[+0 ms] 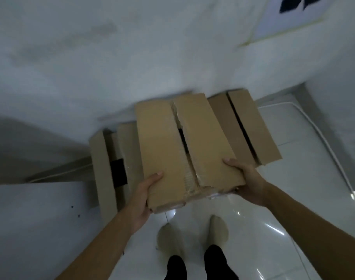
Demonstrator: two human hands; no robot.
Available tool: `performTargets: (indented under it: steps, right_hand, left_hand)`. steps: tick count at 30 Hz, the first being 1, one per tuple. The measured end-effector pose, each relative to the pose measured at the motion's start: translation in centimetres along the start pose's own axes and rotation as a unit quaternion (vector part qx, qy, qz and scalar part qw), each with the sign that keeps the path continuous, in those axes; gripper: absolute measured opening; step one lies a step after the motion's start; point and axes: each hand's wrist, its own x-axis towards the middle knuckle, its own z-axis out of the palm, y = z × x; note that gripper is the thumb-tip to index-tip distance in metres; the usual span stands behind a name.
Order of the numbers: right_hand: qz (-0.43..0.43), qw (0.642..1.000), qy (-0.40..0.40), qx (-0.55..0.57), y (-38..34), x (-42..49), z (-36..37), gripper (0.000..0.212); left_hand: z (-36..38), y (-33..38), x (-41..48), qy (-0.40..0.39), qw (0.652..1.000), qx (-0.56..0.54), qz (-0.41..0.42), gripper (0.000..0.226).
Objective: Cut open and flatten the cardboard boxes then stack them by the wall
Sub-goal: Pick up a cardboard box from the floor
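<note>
A flattened brown cardboard box (162, 142) with torn tape along its middle seam is held out in front of me, above the floor near the white wall (132, 57). My left hand (144, 197) grips its near left corner, thumb on top. At its near right edge my right hand (243, 178) holds on, thumb on top too. Beneath and behind it lie other flattened cardboard pieces: one at the left (100, 168) and one at the right (253, 130), both against the wall's foot.
The floor is glossy white tile (273, 199). My two feet in pale socks (194, 235) stand just behind the held box. A white cable (322, 138) runs along the floor at the right. A white ledge (31, 219) sits at the left.
</note>
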Motion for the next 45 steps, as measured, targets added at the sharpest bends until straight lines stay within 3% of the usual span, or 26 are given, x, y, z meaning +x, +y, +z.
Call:
performTargets:
  steps: [8,13,20,27,36,45]
  right_hand:
    - [-0.034,0.996,0.017,0.08,0.8,-16.9,4.1,0.056]
    - [-0.086,0.989,0.008,0.123,1.1,-27.9,8.8,0.03]
    - [-0.136,0.99,-0.037,0.03,3.7,-39.1,12.8,0.042]
    - [-0.201,0.974,-0.105,-0.022,7.7,-46.3,16.5,0.038]
    - [-0.217,0.964,-0.154,0.007,17.8,-51.5,26.7,0.034]
    - [-0.193,0.96,-0.196,-0.054,31.8,-53.3,45.1,0.044]
  left_hand:
    - [0.6,3.3,-14.5,-0.005,0.999,0.038,0.027,0.05]
    - [-0.6,4.3,-25.4,-0.01,0.997,0.02,0.08,0.043]
    - [-4.6,-0.2,-40.2,-0.008,0.985,-0.045,0.169,0.037]
    - [-9.1,-7.3,-50.4,0.014,0.96,-0.079,0.27,0.026]
    - [-21.4,-13.1,-59.1,0.08,0.935,-0.075,0.336,0.037]
    - [-44.3,-18.8,-65.4,0.163,0.917,-0.061,0.358,0.048]
